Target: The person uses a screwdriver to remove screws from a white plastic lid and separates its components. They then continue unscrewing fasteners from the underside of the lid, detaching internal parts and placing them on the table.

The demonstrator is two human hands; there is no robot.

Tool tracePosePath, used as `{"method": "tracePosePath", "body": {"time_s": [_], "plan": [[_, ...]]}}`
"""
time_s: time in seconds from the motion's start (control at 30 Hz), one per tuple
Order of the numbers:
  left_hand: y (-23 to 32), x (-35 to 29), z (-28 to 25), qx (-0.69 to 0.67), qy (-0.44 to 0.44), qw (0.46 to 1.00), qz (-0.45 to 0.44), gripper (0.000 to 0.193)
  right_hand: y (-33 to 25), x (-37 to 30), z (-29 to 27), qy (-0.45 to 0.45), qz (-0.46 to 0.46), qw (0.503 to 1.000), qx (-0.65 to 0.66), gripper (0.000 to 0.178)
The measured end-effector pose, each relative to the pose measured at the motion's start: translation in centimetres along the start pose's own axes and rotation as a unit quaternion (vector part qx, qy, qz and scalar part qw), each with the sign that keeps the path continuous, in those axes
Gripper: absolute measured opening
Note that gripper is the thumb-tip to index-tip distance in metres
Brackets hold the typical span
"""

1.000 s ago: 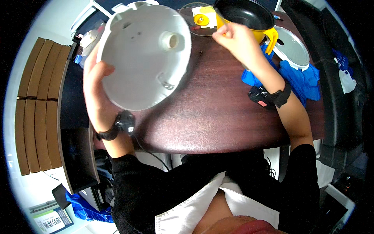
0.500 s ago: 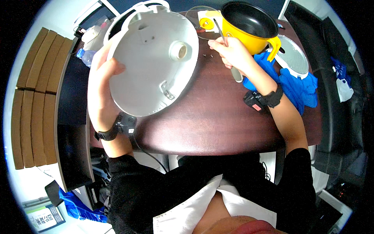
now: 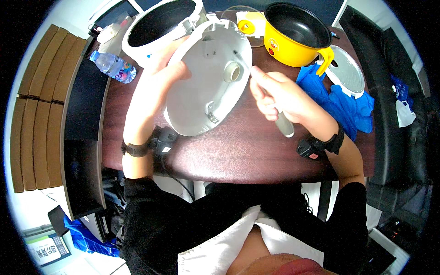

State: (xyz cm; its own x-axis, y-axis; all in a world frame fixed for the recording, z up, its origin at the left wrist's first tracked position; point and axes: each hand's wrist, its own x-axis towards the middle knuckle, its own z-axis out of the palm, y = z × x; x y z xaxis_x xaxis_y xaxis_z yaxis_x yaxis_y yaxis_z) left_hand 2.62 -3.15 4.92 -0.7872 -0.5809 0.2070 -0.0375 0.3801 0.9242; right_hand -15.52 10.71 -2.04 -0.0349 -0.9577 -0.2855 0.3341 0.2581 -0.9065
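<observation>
My left hand (image 3: 160, 87) grips the rim of a white round plastic lid (image 3: 192, 101), thumb lying on its inner face. The lid is tilted up over the table, its hollow inside toward me, with a short round collar and a small metal clip. Closed in my right hand (image 3: 284, 98) is a screwdriver with a grey handle (image 3: 285, 126); its thin shaft reaches past the lid's right edge, tip over the inner face near two small holes. Whether the tip touches the lid I cannot tell. Behind the lid stands a white cooker body (image 3: 137, 50) with a dark inside.
At the far right is a yellow pot (image 3: 288, 46), beside blue cloths (image 3: 339, 101) and a white-rimmed glass lid (image 3: 348, 73). A yellow-and-white piece (image 3: 247, 26) lies at the back. A water bottle (image 3: 112, 66) stands on the left of the brown table (image 3: 238, 156).
The lid has shifted right and turned more edge-on, uncovering the cooker body and the bottle. My right hand has come nearer and lower, bringing the screwdriver's tip over the lid.
</observation>
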Motion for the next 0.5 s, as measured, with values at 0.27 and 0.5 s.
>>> {"method": "tracePosePath", "body": {"time_s": [0.27, 0.5], "plan": [[-1.1, 0.6, 0.1, 0.026, -0.031, 0.999, -0.034, 0.053, 0.6, 1.0, 1.1, -0.016, 0.041, 0.999, 0.016, 0.046], [-1.3, 0.2, 0.6, 0.009, -0.006, 0.999, -0.043, 0.052, 0.9, 1.2, 0.8, 0.002, 0.038, 0.999, 0.003, 0.047]]}}
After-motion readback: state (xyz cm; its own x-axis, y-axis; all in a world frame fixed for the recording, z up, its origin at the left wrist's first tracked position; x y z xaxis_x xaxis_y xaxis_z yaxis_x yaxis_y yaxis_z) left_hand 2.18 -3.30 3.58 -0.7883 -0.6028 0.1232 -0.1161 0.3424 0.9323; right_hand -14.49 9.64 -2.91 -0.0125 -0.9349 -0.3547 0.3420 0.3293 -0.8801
